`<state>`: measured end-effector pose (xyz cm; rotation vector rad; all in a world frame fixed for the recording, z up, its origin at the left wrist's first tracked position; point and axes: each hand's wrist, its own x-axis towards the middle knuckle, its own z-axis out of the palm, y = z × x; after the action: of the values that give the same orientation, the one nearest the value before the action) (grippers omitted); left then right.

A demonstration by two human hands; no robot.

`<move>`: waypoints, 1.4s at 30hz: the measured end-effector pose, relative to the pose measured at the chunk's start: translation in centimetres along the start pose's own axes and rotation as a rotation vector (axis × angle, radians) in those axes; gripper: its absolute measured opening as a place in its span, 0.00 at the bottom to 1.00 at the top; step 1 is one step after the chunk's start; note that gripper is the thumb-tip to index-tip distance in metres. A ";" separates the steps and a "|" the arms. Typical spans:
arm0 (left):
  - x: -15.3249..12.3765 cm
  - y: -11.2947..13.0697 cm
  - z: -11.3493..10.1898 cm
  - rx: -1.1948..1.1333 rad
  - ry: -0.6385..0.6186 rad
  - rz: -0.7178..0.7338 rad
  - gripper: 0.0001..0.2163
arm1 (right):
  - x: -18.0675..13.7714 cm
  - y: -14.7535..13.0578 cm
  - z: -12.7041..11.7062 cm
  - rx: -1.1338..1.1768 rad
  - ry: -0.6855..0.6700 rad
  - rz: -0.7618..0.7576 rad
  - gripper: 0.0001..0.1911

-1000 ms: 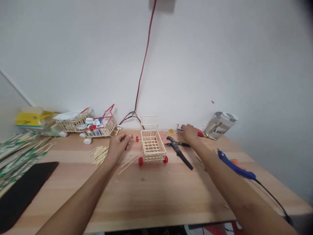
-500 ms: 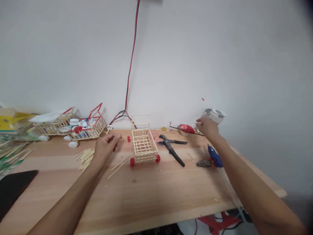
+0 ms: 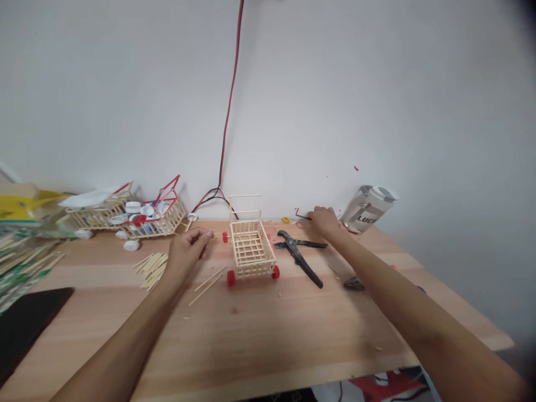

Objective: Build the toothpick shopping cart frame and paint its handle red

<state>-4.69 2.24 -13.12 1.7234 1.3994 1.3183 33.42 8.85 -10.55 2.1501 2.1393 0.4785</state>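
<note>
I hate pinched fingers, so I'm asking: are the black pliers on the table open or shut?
Open: the pliers lie on the table with their two handles spread wide apart.

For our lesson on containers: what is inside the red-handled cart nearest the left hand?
Caps, mostly white, some red or blue, show in the cart; its floor and anything beneath the top caps are covered.

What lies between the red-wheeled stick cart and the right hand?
In the head view, black pliers lie spread on the table between the cart and the right hand; a small yellow piece sits farther back.
</note>
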 end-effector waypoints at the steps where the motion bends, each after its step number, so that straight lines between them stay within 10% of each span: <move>1: 0.0 0.0 0.0 -0.001 0.002 -0.002 0.15 | -0.1 0.2 -0.4 -0.011 0.010 0.000 0.14; 9: 0.1 -0.2 -0.1 0.066 0.007 -0.007 0.15 | -4.9 6.9 -7.6 0.097 0.410 0.294 0.17; 14: 0.1 -0.2 -0.1 0.072 -0.001 -0.010 0.15 | -7.2 9.5 -6.8 0.520 0.650 0.493 0.15; 25: 0.0 -0.5 0.2 0.170 -0.008 -0.004 0.15 | -5.2 9.2 0.1 0.739 0.485 0.550 0.18; 42: 0.0 -0.3 0.3 0.171 -0.031 0.004 0.16 | -5.5 10.6 -0.2 0.589 0.368 0.478 0.17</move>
<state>-4.54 2.35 -13.51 1.8496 1.5302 1.1984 43.65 3.12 -8.44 3.1561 2.1129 0.3069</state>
